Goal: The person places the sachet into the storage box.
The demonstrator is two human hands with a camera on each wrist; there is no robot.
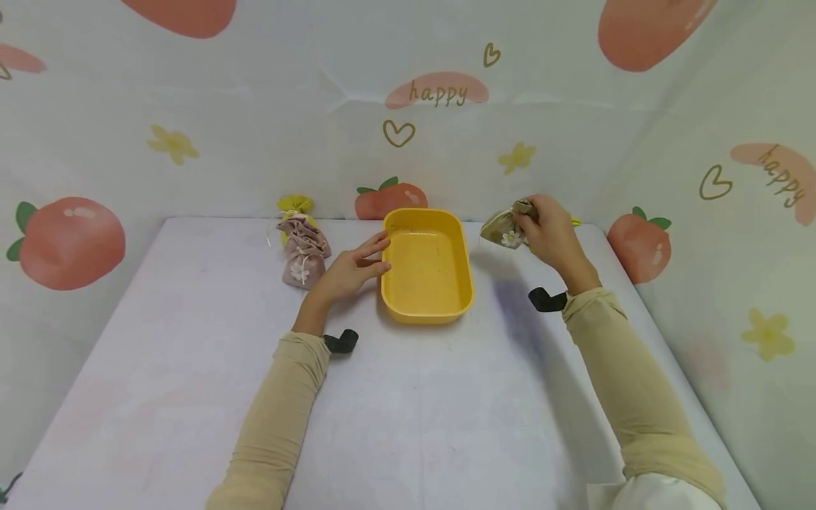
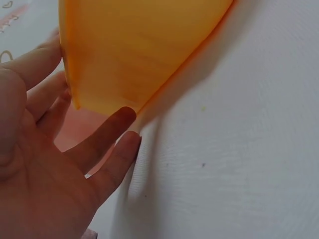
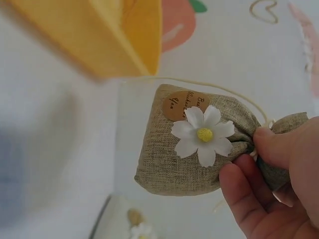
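Observation:
A yellow plastic tub (image 1: 427, 273) stands at the middle of the table's far side. My left hand (image 1: 352, 275) is at its left wall, with fairly straight, spread fingers right at the rim and side. In the left wrist view, the fingertips (image 2: 128, 114) overlap the tub's wall (image 2: 134, 50). Right of the tub, my right hand (image 1: 550, 230) pinches a grey-green cloth sachet (image 1: 500, 230) by its tied neck. The right wrist view shows this sachet (image 3: 174, 159) hanging sideways, bearing a white flower and a round brown label, its cord trailing above.
Left of the tub, pinkish drawstring sachets (image 1: 304, 265) sit in front of a yellow one (image 1: 295, 204). A bit of yellow-green (image 1: 576, 222) shows behind my right hand. Part of another flowered sachet (image 3: 142, 230) appears low in the right wrist view. A printed cloth backdrop (image 1: 274, 142) rises behind the table.

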